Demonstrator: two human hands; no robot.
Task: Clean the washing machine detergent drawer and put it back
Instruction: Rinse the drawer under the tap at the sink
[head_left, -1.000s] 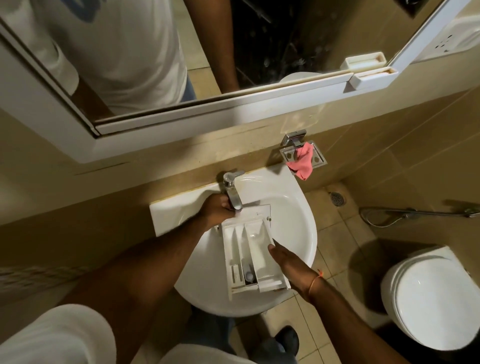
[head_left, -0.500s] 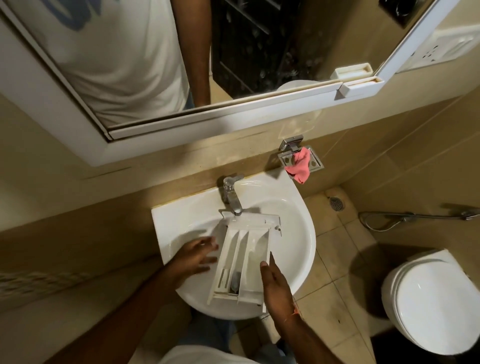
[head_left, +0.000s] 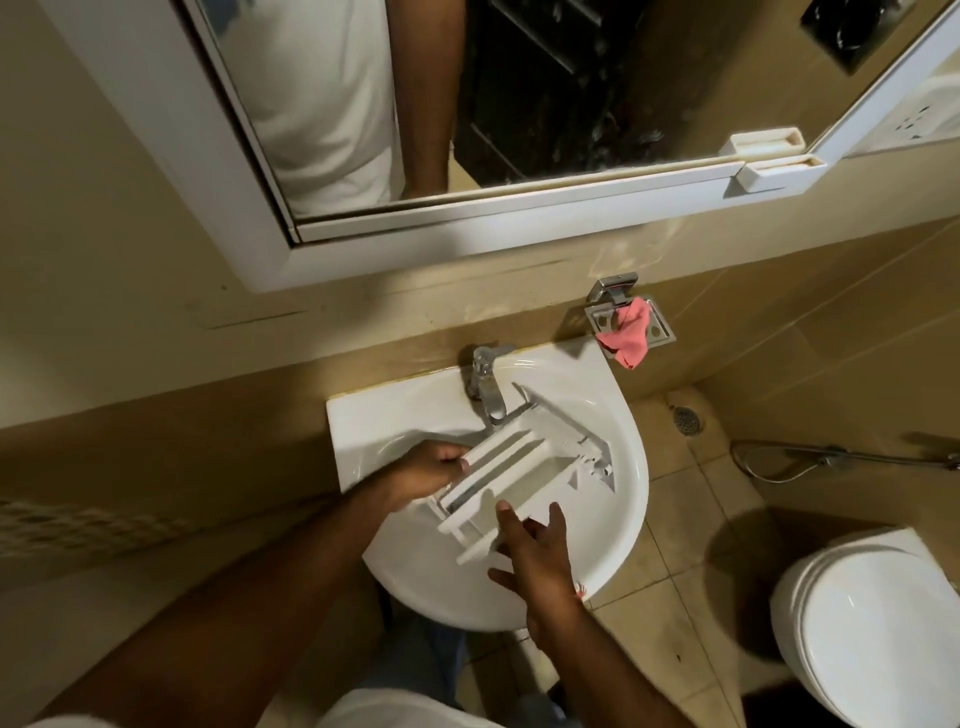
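Head view: left hand grips detergent drawer over sink

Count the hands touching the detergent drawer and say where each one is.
2. The left hand grips the detergent drawer at its left edge; the right hand lies with straight fingers against its near end, over the sink.
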